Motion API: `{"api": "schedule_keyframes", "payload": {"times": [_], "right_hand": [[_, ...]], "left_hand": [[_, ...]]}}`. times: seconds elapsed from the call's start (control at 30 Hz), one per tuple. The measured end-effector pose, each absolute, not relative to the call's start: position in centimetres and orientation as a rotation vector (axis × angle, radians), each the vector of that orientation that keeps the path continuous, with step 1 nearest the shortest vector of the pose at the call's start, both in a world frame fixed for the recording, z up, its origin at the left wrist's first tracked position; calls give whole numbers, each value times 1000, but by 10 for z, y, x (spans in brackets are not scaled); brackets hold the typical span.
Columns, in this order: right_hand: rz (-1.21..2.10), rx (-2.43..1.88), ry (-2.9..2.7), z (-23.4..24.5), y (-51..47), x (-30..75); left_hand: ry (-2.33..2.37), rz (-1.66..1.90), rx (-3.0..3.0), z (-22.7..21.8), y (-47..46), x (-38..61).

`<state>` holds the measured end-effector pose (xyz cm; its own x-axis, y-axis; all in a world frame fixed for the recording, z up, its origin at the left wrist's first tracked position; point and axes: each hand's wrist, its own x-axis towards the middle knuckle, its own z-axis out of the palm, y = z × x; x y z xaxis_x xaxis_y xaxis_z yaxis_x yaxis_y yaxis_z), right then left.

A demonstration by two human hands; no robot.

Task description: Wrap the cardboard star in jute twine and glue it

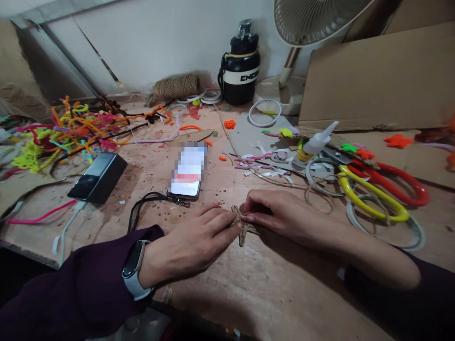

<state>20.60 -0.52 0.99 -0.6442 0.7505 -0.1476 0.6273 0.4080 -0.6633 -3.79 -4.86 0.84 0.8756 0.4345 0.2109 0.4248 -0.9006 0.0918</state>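
Between my two hands is a small looped piece made of brown jute twine (243, 235), held just above the wooden table. My left hand (194, 239), with a watch on its wrist, pinches the piece from the left, fingertips closed on it. From the other side my right hand (280, 213) grips it between thumb and index finger. Loops of the twine show below and between the fingertips; the rest is hidden behind them. A lit phone (187, 170) lies beyond my left hand, a black strap by its lower end.
Scissors with red and yellow handles (373, 194), a glue bottle (314, 144) and paper scraps lie at right. Colourful pipe cleaners (95, 123) and a dark box-shaped device (97, 177) sit left. At the back stand a twine spool (177, 86), a bottle (240, 71) and a fan (316, 21).
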Motion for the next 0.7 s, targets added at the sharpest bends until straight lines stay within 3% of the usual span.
{"api": "schedule_keyframes", "payload": {"times": [0.23, 0.43, 0.7], "right_hand": [[926, -1284, -2607, 18, -12, 199], [1099, -1145, -2501, 12, -3, 206], [1059, -1150, -2516, 14, -3, 202]], "left_hand": [[684, 284, 3011, 8, -46, -38], [741, 227, 3031, 11, -50, -39], [817, 280, 2952, 18, -47, -39]]}}
